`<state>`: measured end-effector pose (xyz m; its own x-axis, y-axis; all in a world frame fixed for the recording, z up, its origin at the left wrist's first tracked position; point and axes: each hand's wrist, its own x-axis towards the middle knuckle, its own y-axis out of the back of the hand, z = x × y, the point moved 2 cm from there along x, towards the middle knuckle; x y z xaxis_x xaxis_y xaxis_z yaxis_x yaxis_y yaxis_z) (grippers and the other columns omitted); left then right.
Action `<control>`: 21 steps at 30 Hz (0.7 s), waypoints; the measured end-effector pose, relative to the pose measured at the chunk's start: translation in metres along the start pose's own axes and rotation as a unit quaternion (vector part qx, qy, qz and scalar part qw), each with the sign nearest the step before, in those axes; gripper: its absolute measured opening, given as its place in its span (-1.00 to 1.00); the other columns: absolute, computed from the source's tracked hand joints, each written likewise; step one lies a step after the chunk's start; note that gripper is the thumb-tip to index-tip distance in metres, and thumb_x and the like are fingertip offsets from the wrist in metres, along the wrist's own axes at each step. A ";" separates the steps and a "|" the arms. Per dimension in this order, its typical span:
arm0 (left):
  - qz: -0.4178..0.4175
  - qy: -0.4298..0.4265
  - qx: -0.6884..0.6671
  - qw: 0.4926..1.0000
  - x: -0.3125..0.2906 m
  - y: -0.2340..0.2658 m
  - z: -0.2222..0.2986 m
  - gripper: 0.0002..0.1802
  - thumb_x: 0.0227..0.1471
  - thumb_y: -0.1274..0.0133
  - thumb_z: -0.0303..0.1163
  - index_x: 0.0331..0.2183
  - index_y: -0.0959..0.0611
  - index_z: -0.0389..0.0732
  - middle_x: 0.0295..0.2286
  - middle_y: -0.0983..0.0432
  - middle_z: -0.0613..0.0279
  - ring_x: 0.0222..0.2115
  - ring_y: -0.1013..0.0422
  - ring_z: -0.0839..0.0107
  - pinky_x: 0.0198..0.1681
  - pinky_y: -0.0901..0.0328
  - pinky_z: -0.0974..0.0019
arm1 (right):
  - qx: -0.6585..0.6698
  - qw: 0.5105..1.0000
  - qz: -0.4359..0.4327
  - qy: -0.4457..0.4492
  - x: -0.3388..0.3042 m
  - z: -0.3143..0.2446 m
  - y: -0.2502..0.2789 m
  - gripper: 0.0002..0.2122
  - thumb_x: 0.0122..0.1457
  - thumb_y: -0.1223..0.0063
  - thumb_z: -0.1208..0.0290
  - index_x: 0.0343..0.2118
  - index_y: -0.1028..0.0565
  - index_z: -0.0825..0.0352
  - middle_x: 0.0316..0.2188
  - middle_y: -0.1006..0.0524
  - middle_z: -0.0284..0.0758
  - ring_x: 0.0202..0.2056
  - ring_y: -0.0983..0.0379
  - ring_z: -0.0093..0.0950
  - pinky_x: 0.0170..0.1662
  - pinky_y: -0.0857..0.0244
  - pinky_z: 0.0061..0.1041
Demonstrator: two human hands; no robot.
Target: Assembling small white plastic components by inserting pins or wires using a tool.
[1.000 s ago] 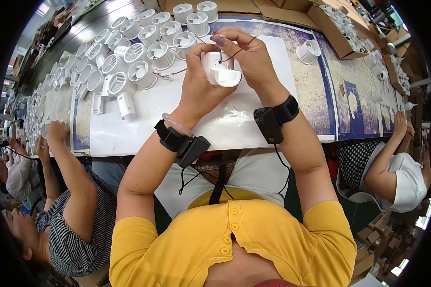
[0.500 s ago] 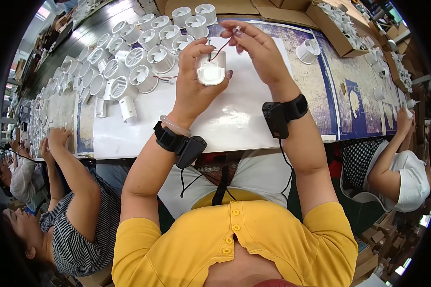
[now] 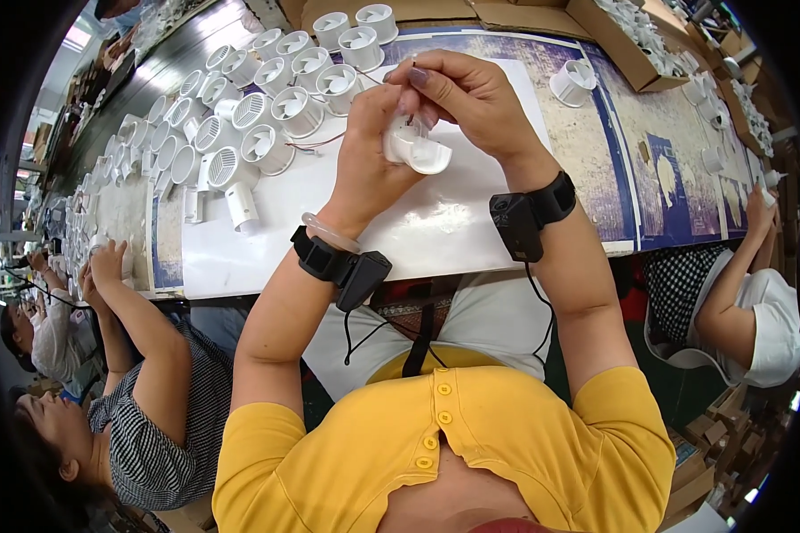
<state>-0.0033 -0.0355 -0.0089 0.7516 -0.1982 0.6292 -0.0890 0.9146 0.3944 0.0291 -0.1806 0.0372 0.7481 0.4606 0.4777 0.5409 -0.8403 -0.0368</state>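
Observation:
My left hand [image 3: 364, 155] is wrapped around a small white plastic housing [image 3: 428, 155] with a rounded, hollow end, which is tilted toward the lower right. At the top of the housing my right hand [image 3: 480, 102] is closed, thumb and fingers pinched together against the left fingertips. A thin red wire [image 3: 370, 77] shows beside the pinched fingers; its far end is hidden in them. Left of my hands stand several white round fan units [image 3: 267, 149], one with a red wire and small plug trailing on the white sheet [image 3: 302, 240].
A single fan unit [image 3: 573, 83] stands on the worn purple mat at right. An open cardboard box [image 3: 627, 53] of white parts lies behind it. A white cylindrical part [image 3: 241, 208] rests at the sheet's left. Co-workers sit on both sides, one with a striped sleeve [image 3: 156, 435].
My right hand has come down and left to meet the left hand at the housing. The housing has tilted and moved slightly right. The stretched red wire is now mostly hidden.

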 end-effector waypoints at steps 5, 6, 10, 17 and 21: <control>-0.035 -0.048 0.062 0.996 0.002 -0.003 0.011 -0.30 -0.32 -0.27 -0.58 -0.09 -0.31 -0.18 -0.21 -0.30 0.19 -0.19 -0.34 0.36 -0.08 -0.26 0.34 | 0.015 0.997 0.070 -0.010 0.000 0.003 0.002 -0.80 0.26 0.11 0.40 -0.20 -0.51 0.38 -0.59 -0.41 -0.55 -0.62 -0.16 -0.82 -0.58 -0.03 -0.84; -0.037 -0.046 0.049 0.997 0.001 -0.002 0.010 -0.30 -0.32 -0.27 -0.57 -0.09 -0.31 -0.18 -0.20 -0.30 0.19 -0.18 -0.33 0.35 -0.07 -0.26 0.34 | 0.016 0.997 0.070 -0.009 0.000 0.002 0.002 -0.80 0.26 0.11 0.40 -0.20 -0.51 0.38 -0.59 -0.41 -0.55 -0.62 -0.16 -0.82 -0.58 -0.03 -0.84; -0.039 -0.040 0.019 0.998 -0.001 -0.001 0.008 -0.29 -0.32 -0.27 -0.55 -0.09 -0.29 -0.19 -0.18 -0.30 0.17 -0.15 -0.33 0.33 -0.05 -0.25 0.33 | 0.041 0.995 0.086 -0.036 -0.001 0.000 -0.002 -0.80 0.25 0.13 0.42 -0.23 -0.53 0.37 -0.57 -0.44 -0.52 -0.53 -0.29 -0.79 -0.47 -0.18 -0.81; -0.034 0.015 -0.006 0.999 -0.004 -0.002 0.012 -0.25 -0.31 -0.28 -0.52 -0.06 -0.25 -0.19 -0.16 -0.30 0.13 -0.12 -0.33 0.31 -0.05 -0.25 0.32 | 0.056 0.994 0.087 -0.029 0.000 0.002 0.000 -0.80 0.26 0.13 0.40 -0.22 -0.50 0.38 -0.58 -0.42 -0.52 -0.66 -0.16 -0.82 -0.62 -0.04 -0.83; -0.013 -0.018 -0.006 1.000 -0.003 -0.003 0.013 -0.28 -0.36 -0.32 -0.45 -0.12 -0.30 -0.18 -0.21 -0.29 0.16 -0.19 -0.32 0.23 -0.13 -0.27 0.29 | 0.042 0.995 0.085 -0.016 0.001 0.006 0.004 -0.80 0.27 0.13 0.39 -0.23 -0.50 0.38 -0.58 -0.43 -0.51 -0.64 -0.20 -0.80 -0.61 -0.07 -0.83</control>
<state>-0.0136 -0.0426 -0.0032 0.7299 -0.2348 0.6420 -0.0615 0.9128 0.4038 0.0345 -0.1820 0.0326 0.8423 0.3243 0.4305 0.4352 -0.8805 -0.1880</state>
